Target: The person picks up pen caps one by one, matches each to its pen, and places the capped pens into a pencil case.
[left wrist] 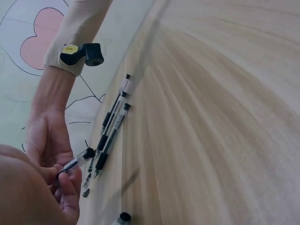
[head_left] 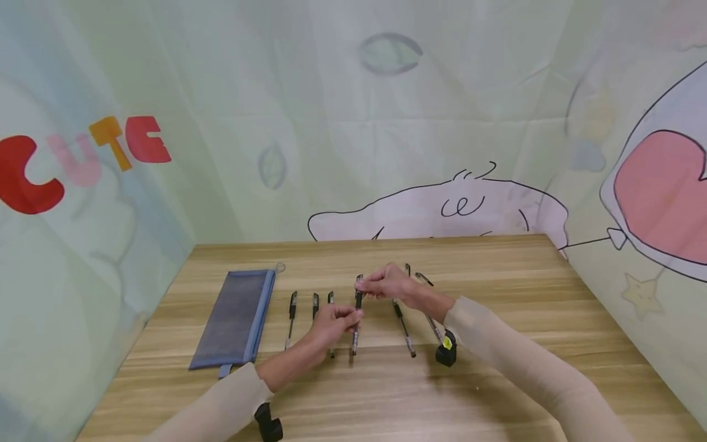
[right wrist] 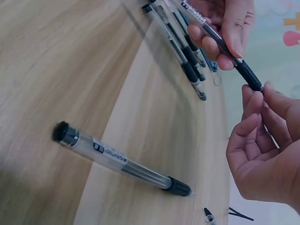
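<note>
A clear-barrelled pen (head_left: 355, 344) with a black grip is held between both hands, lengthwise above the table. The left hand (head_left: 331, 325) pinches its barrel between thumb and fingers. At the pen's far end, the right hand (head_left: 392, 285) pinches the tip end just beyond the black grip (right wrist: 248, 76); its fingers cover that end. In the left wrist view the pen's black end plug (left wrist: 89, 153) sticks out past the left fingers. Right of the hands lies an uncapped pen (right wrist: 119, 159), with a separate cap (right wrist: 209, 216) beyond its tip.
Left of the hands, several similar pens (head_left: 293, 307) lie side by side. A blue-grey mesh zip pouch (head_left: 234, 316) is at the table's left. Another pen (head_left: 433, 325) lies far right, partly behind the right wrist camera (head_left: 446, 351). A printed curtain (head_left: 342, 153) hangs behind the table.
</note>
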`<state>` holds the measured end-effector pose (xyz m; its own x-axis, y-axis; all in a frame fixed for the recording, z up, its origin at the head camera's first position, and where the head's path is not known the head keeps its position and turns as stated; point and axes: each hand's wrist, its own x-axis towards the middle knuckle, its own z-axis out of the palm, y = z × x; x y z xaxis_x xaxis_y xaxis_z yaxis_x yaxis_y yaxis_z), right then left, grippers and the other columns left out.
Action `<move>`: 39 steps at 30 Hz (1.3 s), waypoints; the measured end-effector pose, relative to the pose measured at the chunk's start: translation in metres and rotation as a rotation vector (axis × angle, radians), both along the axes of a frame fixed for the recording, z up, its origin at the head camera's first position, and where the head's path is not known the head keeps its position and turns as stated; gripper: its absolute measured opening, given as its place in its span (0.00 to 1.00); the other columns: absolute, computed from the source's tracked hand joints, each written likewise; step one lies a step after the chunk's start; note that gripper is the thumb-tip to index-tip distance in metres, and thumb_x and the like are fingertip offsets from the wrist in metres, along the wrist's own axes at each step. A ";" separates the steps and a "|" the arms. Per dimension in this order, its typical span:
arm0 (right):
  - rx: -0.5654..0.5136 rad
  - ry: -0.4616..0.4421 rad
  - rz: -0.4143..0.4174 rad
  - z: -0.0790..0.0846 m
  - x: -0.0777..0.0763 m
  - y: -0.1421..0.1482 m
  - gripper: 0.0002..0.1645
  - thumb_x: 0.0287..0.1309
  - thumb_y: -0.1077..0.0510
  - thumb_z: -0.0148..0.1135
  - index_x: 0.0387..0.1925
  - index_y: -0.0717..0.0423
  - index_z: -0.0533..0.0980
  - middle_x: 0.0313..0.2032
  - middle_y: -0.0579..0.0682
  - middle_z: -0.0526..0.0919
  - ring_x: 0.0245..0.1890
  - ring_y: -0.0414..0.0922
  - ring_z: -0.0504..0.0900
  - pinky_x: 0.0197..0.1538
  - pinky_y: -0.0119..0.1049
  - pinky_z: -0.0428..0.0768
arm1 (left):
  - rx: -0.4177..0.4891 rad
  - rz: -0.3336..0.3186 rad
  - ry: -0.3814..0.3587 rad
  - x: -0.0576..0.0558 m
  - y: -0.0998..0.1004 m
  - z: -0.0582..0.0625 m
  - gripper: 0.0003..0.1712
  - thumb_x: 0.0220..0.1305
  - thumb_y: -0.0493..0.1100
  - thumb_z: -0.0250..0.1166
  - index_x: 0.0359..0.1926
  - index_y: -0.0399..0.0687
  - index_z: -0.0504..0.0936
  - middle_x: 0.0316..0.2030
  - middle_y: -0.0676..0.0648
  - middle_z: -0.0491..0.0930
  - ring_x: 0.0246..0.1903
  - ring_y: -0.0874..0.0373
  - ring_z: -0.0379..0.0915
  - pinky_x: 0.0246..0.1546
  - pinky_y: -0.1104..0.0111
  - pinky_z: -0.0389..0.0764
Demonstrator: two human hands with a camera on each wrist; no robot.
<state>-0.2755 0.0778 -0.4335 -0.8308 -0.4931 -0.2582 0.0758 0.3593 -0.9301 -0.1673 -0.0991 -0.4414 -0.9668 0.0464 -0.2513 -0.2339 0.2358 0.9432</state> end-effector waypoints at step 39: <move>-0.059 -0.026 -0.024 -0.004 0.003 0.005 0.20 0.71 0.55 0.62 0.61 0.57 0.80 0.47 0.50 0.89 0.36 0.42 0.85 0.42 0.31 0.78 | 0.044 0.015 0.010 -0.010 -0.003 -0.008 0.16 0.66 0.33 0.67 0.54 0.33 0.82 0.44 0.40 0.86 0.36 0.59 0.82 0.47 0.62 0.87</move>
